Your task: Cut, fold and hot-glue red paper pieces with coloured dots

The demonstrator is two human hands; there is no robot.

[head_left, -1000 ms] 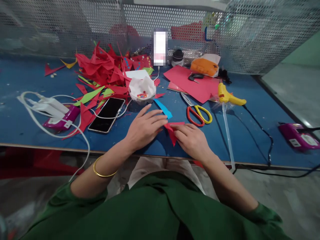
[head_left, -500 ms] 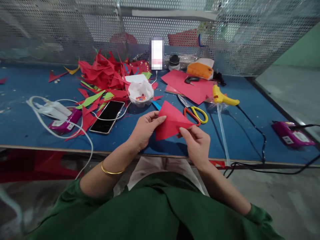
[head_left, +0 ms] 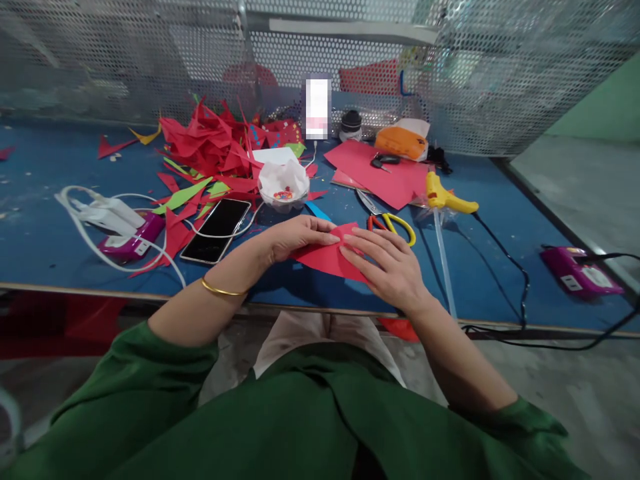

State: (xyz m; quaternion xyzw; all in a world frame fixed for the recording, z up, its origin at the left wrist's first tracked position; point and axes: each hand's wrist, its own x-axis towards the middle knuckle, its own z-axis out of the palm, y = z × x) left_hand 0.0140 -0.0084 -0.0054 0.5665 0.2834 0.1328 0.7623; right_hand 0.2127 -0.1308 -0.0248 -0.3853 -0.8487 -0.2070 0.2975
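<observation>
Red paper point(head_left: 326, 261): 1 plain piece, thin, lower edge smooth.

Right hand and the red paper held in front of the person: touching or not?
Touching. The head view shows the right hand with its fingers laid across the red paper, no gap between them.

Small craft workshop bench, paper work: blue worktop point(head_left: 60, 167) with a heap of red and green paper offcuts point(head_left: 210, 140), red sheets point(head_left: 403, 185), scissors point(head_left: 370, 202), yellow glue gun point(head_left: 443, 195) with clear stick fitted. Purple power block point(head_left: 580, 270) at each side, perforated metal screen point(head_left: 285, 53) behind, bare grey floor point(head_left: 600, 383). Home or business premises: can't tell
</observation>
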